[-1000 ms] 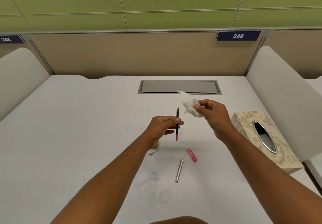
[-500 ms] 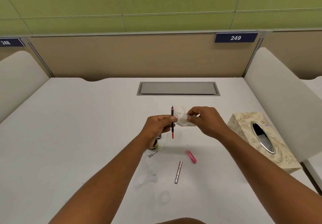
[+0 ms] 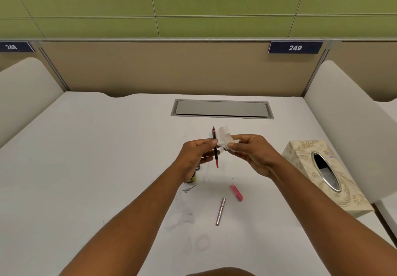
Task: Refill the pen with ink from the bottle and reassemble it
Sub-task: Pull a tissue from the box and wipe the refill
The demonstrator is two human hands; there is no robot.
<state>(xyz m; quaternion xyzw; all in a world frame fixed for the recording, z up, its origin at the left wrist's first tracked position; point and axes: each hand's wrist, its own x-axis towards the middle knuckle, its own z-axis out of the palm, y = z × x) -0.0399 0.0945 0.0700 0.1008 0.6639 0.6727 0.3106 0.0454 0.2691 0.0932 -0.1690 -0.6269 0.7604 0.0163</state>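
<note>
My left hand (image 3: 196, 155) pinches the thin pen insert (image 3: 215, 151) upright above the desk, its nib up and its red end pointing down. My right hand (image 3: 251, 150) holds a crumpled white tissue (image 3: 225, 139) pressed against the upper part of the insert. The ink bottle (image 3: 191, 178) stands on the desk, mostly hidden under my left hand and wrist. A pink pen cap (image 3: 236, 192) and a metallic pink pen barrel (image 3: 220, 211) lie on the desk below my hands.
A patterned tissue box (image 3: 305, 168) sits at the right of the white desk (image 3: 86, 157). Ink smudges (image 3: 189, 189) mark the desk near the bottle. A grey cable hatch (image 3: 222, 108) lies at the back, with white side dividers left and right.
My right hand has brought the tissue leftwards from beside the insert until it touches the insert's upper part. The left hand has kept the insert upright.
</note>
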